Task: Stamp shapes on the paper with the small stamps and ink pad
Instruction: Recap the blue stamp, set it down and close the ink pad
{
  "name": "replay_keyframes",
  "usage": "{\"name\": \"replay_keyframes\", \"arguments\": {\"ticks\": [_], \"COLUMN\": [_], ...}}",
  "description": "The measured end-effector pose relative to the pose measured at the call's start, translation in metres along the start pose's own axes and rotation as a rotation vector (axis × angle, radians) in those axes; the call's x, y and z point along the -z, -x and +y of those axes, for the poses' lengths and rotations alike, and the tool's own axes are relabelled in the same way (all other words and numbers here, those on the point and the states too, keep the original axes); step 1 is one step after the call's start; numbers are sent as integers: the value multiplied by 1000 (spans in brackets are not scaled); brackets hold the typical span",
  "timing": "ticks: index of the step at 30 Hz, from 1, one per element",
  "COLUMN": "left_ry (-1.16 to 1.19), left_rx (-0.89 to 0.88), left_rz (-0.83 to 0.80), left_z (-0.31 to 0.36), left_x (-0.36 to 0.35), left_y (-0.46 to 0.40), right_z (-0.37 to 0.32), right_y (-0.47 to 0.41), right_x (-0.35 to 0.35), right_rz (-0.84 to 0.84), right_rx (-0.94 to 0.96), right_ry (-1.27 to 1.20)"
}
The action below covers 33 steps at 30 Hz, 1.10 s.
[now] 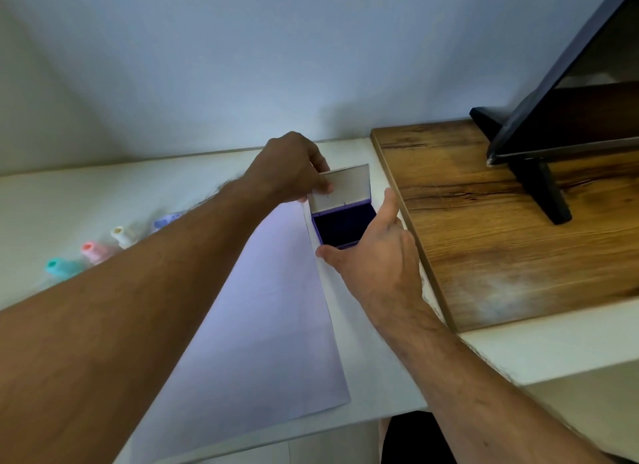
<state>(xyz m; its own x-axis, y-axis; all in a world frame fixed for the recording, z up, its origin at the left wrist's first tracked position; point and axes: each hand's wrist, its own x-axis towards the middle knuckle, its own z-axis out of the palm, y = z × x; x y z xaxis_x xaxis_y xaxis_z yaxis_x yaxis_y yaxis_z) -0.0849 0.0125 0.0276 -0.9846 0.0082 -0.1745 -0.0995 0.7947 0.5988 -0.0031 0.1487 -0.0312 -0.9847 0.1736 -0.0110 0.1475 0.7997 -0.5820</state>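
A purple ink pad point(344, 223) lies at the far right corner of the white paper point(266, 325), its lid point(342, 187) tilted up and its dark pad exposed. My left hand point(294, 168) pinches the lid's left edge. My right hand point(377, 252) cups the pad's base from the near and right sides, thumb at the front corner. Several small stamps lie in a row on the left of the table: teal point(58, 266), pink point(95, 251), cream point(122, 235) and blue point(167, 220). My left forearm crosses in front of them and over the paper.
A raised wooden board point(484, 228) sits right of the ink pad, carrying a dark monitor point(570, 100) on a black stand point(539, 183). A wall stands close behind the white table point(103, 194). The table's front edge runs just below the paper.
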Motion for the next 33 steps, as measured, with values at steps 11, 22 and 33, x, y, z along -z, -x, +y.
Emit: {"name": "replay_keyframes", "arguments": {"ticks": [11,22,33], "left_ry": [-266,-243,-377], "left_rx": [-168,-170,-172], "left_rz": [-160,-123,-66], "left_z": [11,-1,5], "left_x": [-16,-31,-41], "left_y": [37,52,41], "right_z": [1,-1,-7], "right_y": [-2,4,-3], "right_x": [6,4,9], "right_rz": [-31,-77,-178], "right_rx": [-32,40,51], "right_ry": [-107,66,148]}}
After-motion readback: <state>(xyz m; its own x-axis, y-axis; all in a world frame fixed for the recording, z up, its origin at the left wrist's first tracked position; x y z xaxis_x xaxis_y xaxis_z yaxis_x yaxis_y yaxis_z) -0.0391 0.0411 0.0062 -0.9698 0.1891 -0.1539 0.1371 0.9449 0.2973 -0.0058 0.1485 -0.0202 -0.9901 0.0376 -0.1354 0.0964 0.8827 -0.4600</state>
